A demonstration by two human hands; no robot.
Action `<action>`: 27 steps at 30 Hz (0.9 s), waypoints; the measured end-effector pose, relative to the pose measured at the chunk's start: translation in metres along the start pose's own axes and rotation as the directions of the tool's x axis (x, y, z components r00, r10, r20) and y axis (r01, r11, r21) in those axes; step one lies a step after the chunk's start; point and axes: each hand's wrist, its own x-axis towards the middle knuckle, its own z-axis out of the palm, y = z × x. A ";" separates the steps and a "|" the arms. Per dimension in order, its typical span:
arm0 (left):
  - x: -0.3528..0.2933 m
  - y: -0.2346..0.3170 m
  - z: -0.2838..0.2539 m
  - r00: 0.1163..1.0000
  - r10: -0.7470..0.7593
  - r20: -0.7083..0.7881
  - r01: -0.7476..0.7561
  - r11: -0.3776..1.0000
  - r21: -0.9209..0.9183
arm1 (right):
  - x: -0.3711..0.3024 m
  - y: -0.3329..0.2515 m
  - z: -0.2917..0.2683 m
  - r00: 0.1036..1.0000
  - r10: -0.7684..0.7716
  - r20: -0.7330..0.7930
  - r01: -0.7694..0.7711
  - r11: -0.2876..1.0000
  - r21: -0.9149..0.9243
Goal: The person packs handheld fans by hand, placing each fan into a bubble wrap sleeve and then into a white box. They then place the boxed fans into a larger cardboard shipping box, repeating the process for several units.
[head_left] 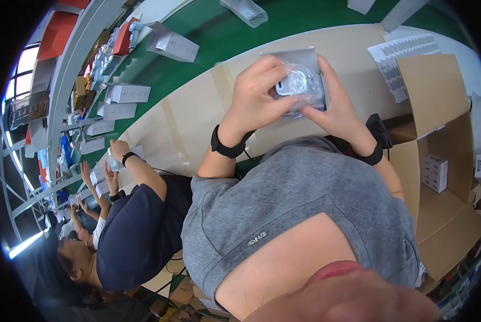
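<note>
Sitting upper centre: wrapped device (298, 86) in clear plastic, at the mouth of an open box (303, 55); can't tell how deep. Left hand (259, 91) grips the device, right hand (337, 96) clasps the box. Sheet (386, 61) upper right, carton (433, 94) at right, another box (173, 45) upper left on green surface (208, 27).

A factory packing line, by the look of it: co-workers (136, 231) sit in a row at lower left, white boxes (177, 45) dot a green strip (213, 24), and an open carton (438, 91) stands at right.
</note>
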 end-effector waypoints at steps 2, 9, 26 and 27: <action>0.002 0.002 0.000 1.000 -0.024 0.004 0.024 0.998 -0.052 | -0.002 0.003 -0.001 1.000 0.017 -0.021 -0.018 1.000 -0.022; 0.008 0.004 0.007 0.998 0.018 -0.067 -0.020 0.999 -0.034 | -0.007 0.014 -0.001 0.993 -0.026 -0.119 0.010 0.990 -0.138; 0.019 -0.018 0.034 0.997 -0.062 0.041 0.067 0.988 -0.138 | -0.009 0.053 -0.005 0.993 0.113 -0.025 -0.112 0.993 0.043; 0.015 -0.020 0.041 0.997 -0.031 0.075 0.039 0.993 -0.112 | -0.006 0.053 -0.005 0.991 0.131 0.003 -0.131 0.989 0.061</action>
